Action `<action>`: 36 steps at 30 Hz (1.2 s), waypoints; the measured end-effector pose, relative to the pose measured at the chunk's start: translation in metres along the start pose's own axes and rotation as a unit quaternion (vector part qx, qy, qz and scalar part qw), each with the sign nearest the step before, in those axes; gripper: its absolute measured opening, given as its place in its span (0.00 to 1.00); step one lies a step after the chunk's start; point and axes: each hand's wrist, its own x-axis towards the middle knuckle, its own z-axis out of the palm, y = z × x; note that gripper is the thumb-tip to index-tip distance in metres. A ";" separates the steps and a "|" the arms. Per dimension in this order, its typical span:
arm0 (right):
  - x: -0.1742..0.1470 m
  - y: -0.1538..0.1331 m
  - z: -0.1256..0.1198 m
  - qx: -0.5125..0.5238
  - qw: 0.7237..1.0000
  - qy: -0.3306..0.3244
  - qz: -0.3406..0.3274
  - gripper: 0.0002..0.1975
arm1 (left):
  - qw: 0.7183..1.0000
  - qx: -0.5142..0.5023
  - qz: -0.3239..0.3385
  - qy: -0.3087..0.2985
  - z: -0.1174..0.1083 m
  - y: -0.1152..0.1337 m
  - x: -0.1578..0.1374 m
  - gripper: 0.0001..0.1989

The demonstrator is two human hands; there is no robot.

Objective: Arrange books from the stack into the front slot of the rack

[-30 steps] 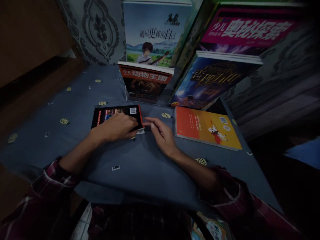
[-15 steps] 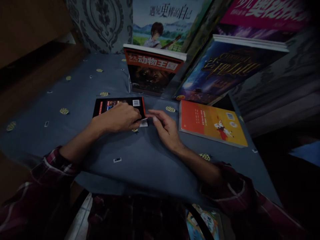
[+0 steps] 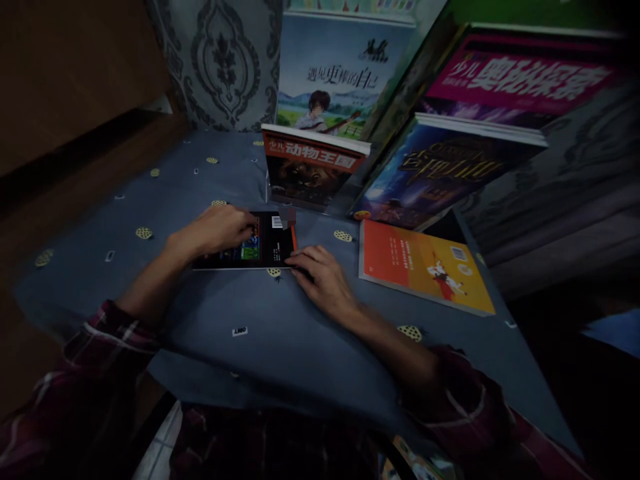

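A thin black book with a barcode and small coloured pictures lies flat on the cloth, back cover up. My left hand reaches over its left part, fingers curled down against the cover; the thumb is hidden. At the book's lower right corner is my right hand, its bent fingertips on the corner and its thumb close by the edge, closed lightly on it. A small grey blurred patch covers the upper right corner.
A red and yellow book lies at the right. Behind stand a lion-cover book, a light-blue book, a dark blue book and a magenta one. A patterned blue cloth covers the table.
The view has tilted up a little. My left hand has moved left over the cover, uncovering its right part. My right hand's fingers have bent onto the corner, and the white sheet under it no longer shows.
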 end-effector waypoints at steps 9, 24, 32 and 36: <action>0.008 0.018 -0.010 -0.103 0.994 0.014 0.021 0.18 | 0.997 0.043 -0.064 -0.023 -0.003 -0.022 -0.021 0.22; 0.010 0.027 -0.008 -0.162 0.985 0.046 0.039 0.20 | 0.996 0.072 -0.044 0.008 0.005 0.036 -0.044 0.17; 0.001 -0.002 0.005 -0.063 0.996 0.006 -0.058 0.17 | 0.997 0.072 0.010 -0.038 0.010 0.086 -0.084 0.22; -0.001 -0.012 0.008 0.001 0.997 0.000 -0.082 0.16 | 0.994 0.084 0.014 -0.067 0.010 0.091 -0.084 0.17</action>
